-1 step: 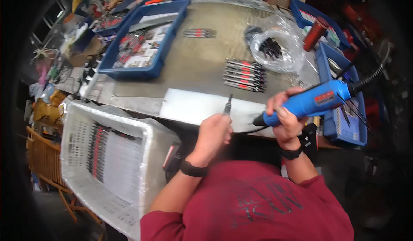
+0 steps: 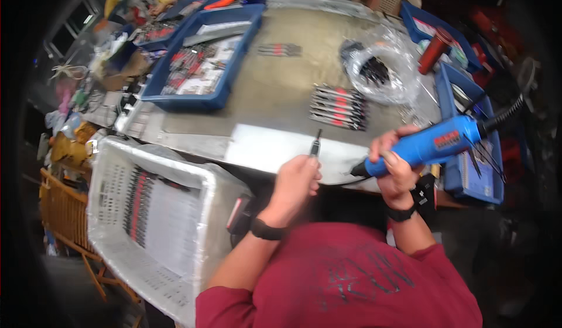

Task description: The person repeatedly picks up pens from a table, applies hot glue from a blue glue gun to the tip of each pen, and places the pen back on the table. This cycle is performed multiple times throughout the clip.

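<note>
My left hand [image 2: 297,181] is closed around a slim dark rod [image 2: 315,146], which points up from the fingers with a narrow tip; its lower end is hidden. Wrapped in my right hand [image 2: 397,170] is a blue electric screwdriver [image 2: 433,142], its black nose aimed left toward my left hand and a black coiled cord at its back end. The rod and the nose are apart. Both hands hover at the near edge of the table, by a white board [image 2: 263,148]. Beyond it lies a row of dark rods with red middles [image 2: 338,107].
To the left stands a white plastic crate [image 2: 206,222] with similar rods inside. A blue tray [image 2: 181,101] of loose parts sits at the table's left. Farther back lies a small group of rods [image 2: 279,50]. An open clear bag [image 2: 404,82] and a red cylinder [image 2: 434,50] are at the right.
The whole scene has shifted slightly right and down in the picture. Both hands keep the same holds, with little movement between them.
</note>
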A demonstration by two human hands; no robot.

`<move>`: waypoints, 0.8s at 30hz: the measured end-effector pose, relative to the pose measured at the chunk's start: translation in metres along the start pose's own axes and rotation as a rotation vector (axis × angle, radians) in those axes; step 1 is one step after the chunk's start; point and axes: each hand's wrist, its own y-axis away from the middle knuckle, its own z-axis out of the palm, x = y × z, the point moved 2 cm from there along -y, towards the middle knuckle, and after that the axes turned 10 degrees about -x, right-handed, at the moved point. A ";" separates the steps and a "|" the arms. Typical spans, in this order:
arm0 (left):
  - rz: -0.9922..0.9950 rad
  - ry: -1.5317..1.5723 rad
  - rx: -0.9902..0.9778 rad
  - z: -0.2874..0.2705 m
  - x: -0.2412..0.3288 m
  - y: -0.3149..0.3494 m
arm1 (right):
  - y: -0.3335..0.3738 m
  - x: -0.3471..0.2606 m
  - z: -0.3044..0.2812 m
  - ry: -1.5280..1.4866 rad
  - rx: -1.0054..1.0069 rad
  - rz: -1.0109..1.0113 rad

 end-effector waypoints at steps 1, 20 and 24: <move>0.056 -0.049 0.006 -0.001 0.006 -0.005 | -0.001 -0.001 -0.001 -0.025 0.005 -0.029; 0.446 -0.933 0.124 0.004 0.063 -0.072 | 0.008 -0.003 -0.032 -0.120 0.061 0.008; 0.662 -1.232 0.173 0.004 0.062 -0.088 | 0.010 -0.006 -0.036 -0.121 0.063 -0.001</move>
